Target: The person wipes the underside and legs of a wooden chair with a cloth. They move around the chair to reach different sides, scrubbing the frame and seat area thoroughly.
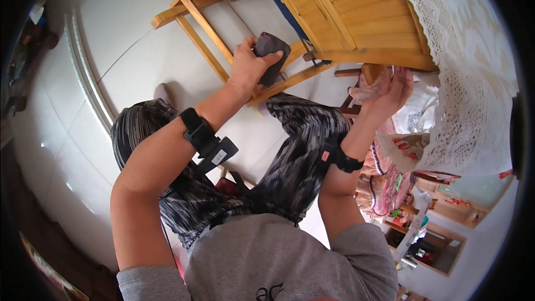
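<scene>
My left hand [250,60] grips a dark grey, folded-looking pad [273,56] with a pinkish edge; its exact material is unclear. The hand is over the open leg frame [209,27] of a yellowish wooden piece of furniture, which looks like a chair. The slatted wooden panel [359,12] of this piece fills the upper right. My right hand [388,88] has its fingers around a wooden end piece [372,73] below the panel's lower rail [376,56]. Part of that grip is hidden.
White lace cloth [464,104] hangs along the right side. Two pale long strips [83,67] lie on the tiled floor [62,129] at left. My knees [309,121] are close under the frame. Pink patterned fabric [393,192] and shelves [443,246] are at lower right.
</scene>
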Demonstrator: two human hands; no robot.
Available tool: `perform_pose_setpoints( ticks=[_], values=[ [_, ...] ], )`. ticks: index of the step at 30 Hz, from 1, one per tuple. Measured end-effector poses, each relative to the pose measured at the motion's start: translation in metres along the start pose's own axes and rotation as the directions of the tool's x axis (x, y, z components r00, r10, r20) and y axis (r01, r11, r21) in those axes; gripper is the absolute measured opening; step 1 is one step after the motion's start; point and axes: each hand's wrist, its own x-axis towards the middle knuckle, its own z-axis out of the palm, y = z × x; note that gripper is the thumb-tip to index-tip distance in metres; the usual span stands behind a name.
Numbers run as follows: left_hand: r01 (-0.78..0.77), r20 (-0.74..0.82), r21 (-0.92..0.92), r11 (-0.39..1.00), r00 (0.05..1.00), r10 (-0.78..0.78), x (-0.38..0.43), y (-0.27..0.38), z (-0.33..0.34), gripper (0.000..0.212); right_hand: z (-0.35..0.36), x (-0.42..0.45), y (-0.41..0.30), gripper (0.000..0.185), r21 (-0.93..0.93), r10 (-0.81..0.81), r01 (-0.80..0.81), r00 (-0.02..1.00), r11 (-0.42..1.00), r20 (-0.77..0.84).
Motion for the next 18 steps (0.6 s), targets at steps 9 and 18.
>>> perform_pose_setpoints(
  ticks=[9,18],
  values=[
    [0.164,0.179,-0.125,0.978,0.974,-0.141,-0.016,0.016,-0.002,0.055,-0.018,0.001,0.021,0.032,-0.002,-0.037,0.037,0.999,0.999,0.006],
    [0.065,0.427,-0.110,0.992,0.904,-0.011,-0.020,0.008,0.011,0.057,-0.024,-0.057,0.017,0.039,-0.439,0.027,0.125,0.946,0.890,0.323]
  ],
)
